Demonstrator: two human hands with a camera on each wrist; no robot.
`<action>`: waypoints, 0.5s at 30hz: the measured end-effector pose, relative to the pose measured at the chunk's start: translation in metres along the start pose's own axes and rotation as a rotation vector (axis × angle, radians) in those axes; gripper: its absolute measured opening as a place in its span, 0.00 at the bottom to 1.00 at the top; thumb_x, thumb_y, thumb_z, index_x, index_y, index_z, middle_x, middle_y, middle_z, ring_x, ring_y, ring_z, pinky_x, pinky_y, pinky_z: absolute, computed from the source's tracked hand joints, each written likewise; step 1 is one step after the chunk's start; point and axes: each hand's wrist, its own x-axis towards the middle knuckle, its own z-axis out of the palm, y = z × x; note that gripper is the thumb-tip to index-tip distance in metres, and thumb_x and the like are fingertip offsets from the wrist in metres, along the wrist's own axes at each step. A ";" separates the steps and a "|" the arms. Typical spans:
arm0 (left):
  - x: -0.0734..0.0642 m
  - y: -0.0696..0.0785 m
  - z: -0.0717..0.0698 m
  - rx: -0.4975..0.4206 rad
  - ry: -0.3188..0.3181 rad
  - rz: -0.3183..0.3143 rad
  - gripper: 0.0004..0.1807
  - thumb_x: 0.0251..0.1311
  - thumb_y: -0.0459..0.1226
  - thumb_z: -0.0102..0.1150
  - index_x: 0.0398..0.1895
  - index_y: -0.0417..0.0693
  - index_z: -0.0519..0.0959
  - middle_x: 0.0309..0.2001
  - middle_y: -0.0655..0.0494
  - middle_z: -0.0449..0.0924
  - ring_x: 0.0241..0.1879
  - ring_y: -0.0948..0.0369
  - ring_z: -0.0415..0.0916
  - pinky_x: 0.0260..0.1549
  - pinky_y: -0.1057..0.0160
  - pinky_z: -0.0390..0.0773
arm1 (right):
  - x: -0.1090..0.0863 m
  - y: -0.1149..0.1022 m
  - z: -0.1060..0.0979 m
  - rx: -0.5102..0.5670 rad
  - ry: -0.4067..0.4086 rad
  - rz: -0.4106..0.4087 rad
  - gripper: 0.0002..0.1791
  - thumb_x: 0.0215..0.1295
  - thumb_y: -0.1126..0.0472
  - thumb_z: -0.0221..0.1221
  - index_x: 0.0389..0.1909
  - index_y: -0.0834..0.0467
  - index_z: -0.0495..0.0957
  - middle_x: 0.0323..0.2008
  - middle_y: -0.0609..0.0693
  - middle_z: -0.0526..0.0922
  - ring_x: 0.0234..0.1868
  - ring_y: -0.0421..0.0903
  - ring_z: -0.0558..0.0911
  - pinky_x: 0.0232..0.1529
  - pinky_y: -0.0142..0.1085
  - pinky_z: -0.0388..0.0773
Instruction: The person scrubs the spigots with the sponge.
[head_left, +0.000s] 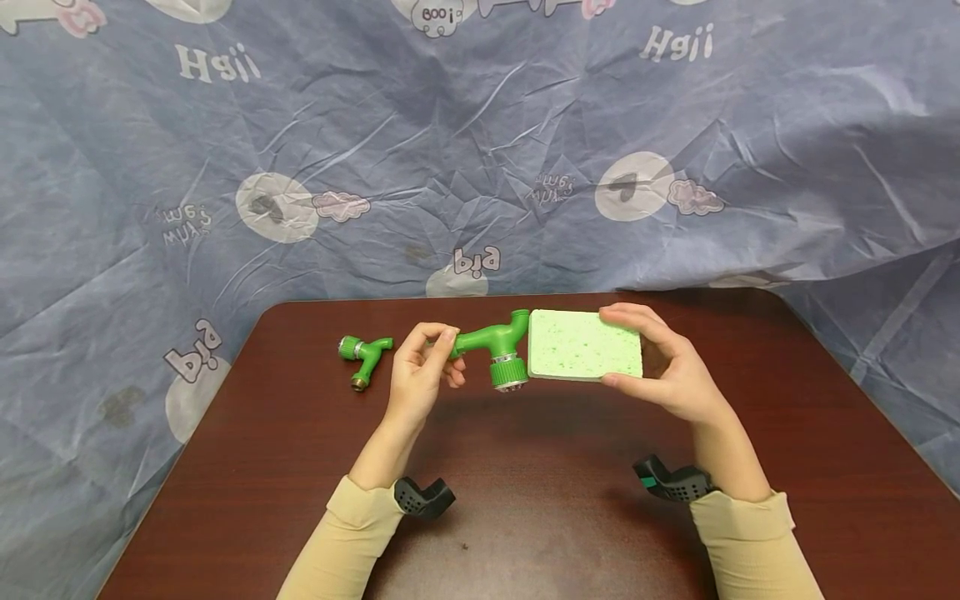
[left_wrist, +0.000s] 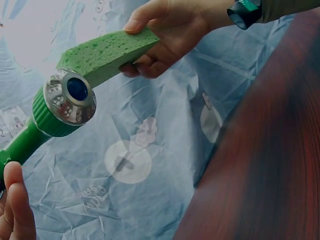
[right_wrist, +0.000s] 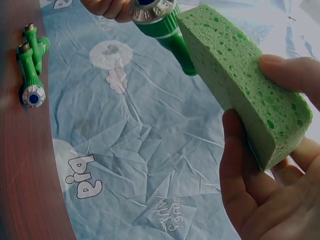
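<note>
Above the wood-grain bench, the right fingers grip a green sponge by its right end; just left of it, the left fingers pinch a green garden tap by its left end. A second garden tap lies on the bench, far left.

Forearms extend over the worktop, the left hand pinching and the right hand gripping, both raised above it.

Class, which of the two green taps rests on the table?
The leftmost tap in the head view lies there; the left hand grips the other tap.
</note>
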 end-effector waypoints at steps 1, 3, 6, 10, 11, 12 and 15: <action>0.000 0.000 0.000 0.002 0.005 -0.007 0.13 0.67 0.32 0.51 0.43 0.24 0.70 0.16 0.52 0.73 0.12 0.65 0.72 0.13 0.71 0.74 | 0.000 0.000 0.000 0.006 -0.008 0.003 0.37 0.39 0.87 0.63 0.56 0.81 0.64 0.58 0.65 0.67 0.61 0.56 0.63 0.59 0.37 0.63; 0.000 0.001 0.001 0.007 0.009 -0.017 0.13 0.67 0.32 0.51 0.42 0.25 0.70 0.16 0.52 0.73 0.11 0.65 0.71 0.12 0.71 0.73 | -0.001 -0.002 0.001 0.015 -0.031 0.025 0.38 0.37 0.88 0.62 0.56 0.80 0.64 0.58 0.65 0.66 0.60 0.55 0.65 0.54 0.35 0.68; -0.001 0.000 0.003 0.015 0.010 -0.028 0.10 0.66 0.32 0.51 0.41 0.29 0.73 0.15 0.53 0.74 0.11 0.66 0.71 0.12 0.72 0.72 | 0.000 -0.003 0.006 0.028 -0.073 0.066 0.39 0.36 0.90 0.60 0.57 0.79 0.65 0.57 0.66 0.65 0.56 0.53 0.68 0.44 0.33 0.75; -0.002 -0.001 0.006 0.031 -0.006 -0.046 0.06 0.65 0.32 0.53 0.36 0.35 0.73 0.15 0.53 0.75 0.11 0.65 0.72 0.12 0.71 0.73 | 0.002 -0.001 0.018 -0.017 -0.115 0.106 0.38 0.37 0.87 0.62 0.57 0.76 0.66 0.57 0.67 0.65 0.54 0.51 0.71 0.39 0.32 0.78; -0.002 -0.001 0.007 0.032 -0.008 -0.050 0.05 0.65 0.32 0.53 0.35 0.36 0.73 0.15 0.51 0.75 0.11 0.65 0.72 0.12 0.71 0.74 | 0.002 0.000 0.021 -0.034 -0.115 0.111 0.38 0.37 0.87 0.62 0.57 0.75 0.66 0.56 0.67 0.65 0.54 0.51 0.71 0.41 0.32 0.77; -0.003 -0.002 0.007 0.034 -0.010 -0.055 0.06 0.65 0.32 0.53 0.34 0.36 0.72 0.15 0.50 0.75 0.11 0.65 0.73 0.13 0.71 0.74 | 0.003 0.000 0.024 -0.050 -0.109 0.113 0.38 0.37 0.87 0.63 0.57 0.75 0.66 0.56 0.67 0.65 0.54 0.51 0.71 0.41 0.31 0.77; -0.003 -0.003 0.008 0.042 -0.010 -0.065 0.07 0.65 0.32 0.54 0.34 0.35 0.70 0.15 0.42 0.75 0.11 0.64 0.73 0.12 0.70 0.74 | 0.003 0.003 0.029 -0.100 -0.064 0.114 0.39 0.36 0.87 0.64 0.57 0.74 0.67 0.55 0.67 0.66 0.54 0.50 0.70 0.44 0.31 0.74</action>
